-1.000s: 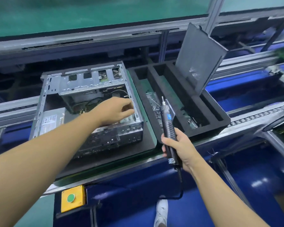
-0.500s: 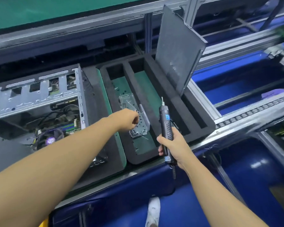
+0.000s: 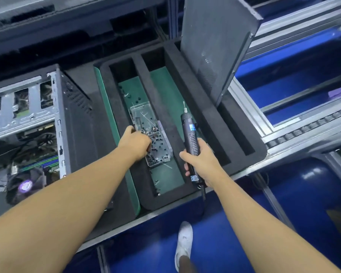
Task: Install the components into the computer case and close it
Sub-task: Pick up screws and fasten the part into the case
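**Reader:** What are your hands doing?

**Me:** My left hand (image 3: 135, 141) reaches down into a clear screw box (image 3: 144, 115). The fingers curl among small dark screws (image 3: 159, 148) and are hidden under the back of the hand, so I cannot tell whether they have pinched one. My right hand (image 3: 200, 162) is clenched around an electric screwdriver (image 3: 191, 134). Its bit points away from me and its cable trails below my fist.

**Reader:** Where is the computer?

**Me:** The open computer case (image 3: 28, 115) lies well to the left of my left hand. Its side panel (image 3: 215, 46) stands tilted beyond my right hand, propped in the black foam tray (image 3: 144, 75) that also holds the screw box.

**Reader:** How would you do this step well?

**Me:** I would pinch a single screw by its head and lift it straight up, so none spill over the rim. I would also hold the driver's bit clear of my left fingers until the screw sits in its hole.
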